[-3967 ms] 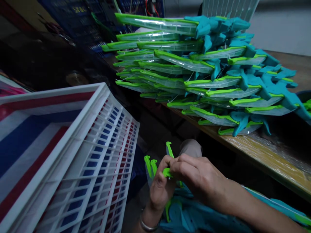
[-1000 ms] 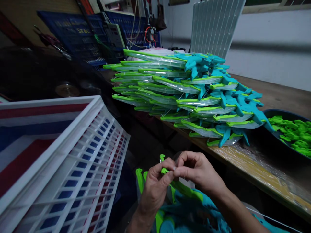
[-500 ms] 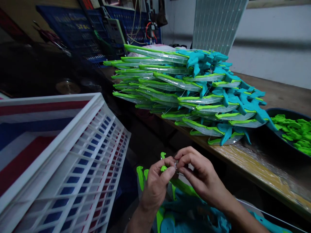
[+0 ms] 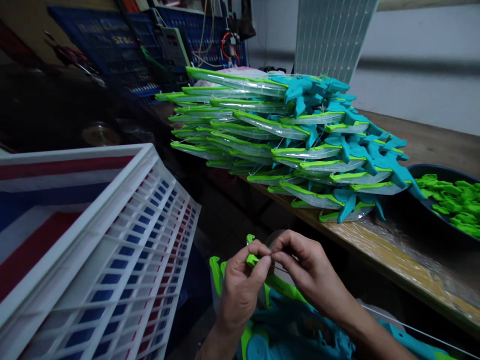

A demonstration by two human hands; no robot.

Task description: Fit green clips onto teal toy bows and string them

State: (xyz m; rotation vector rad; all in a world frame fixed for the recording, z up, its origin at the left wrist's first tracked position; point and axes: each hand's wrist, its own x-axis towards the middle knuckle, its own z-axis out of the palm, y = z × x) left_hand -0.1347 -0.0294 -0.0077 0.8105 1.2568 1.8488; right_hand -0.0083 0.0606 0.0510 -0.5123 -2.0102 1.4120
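In my lap lies a teal-and-green plastic toy bow (image 4: pixel 292 320), partly covered by my forearms. My left hand (image 4: pixel 242 280) is closed around one of its green limb tips (image 4: pixel 252 260), thumb and forefinger pinched together. Right beside it, my right hand (image 4: pixel 300 257) pinches what looks like the end of a thin white string, the fingertips of both hands meeting. The fingers mostly hide the string end. A length of white string (image 4: pixel 408 327) stretches away to the lower right. More green tips (image 4: pixel 215 270) stick up left of my left hand.
A large pile of similar toy bows (image 4: pixel 292 135) is stacked on the wooden bench (image 4: pixel 390 255) ahead. At right, a dark basin (image 4: pixel 420 172) holds green plastic pieces (image 4: pixel 450 200). A white slatted crate (image 4: pixel 153 215) with a striped lining stands on the left.
My right fingertips have drawn closer together and now touch the left fingertips, covering the bit of string that showed between them. The view has shifted slightly.
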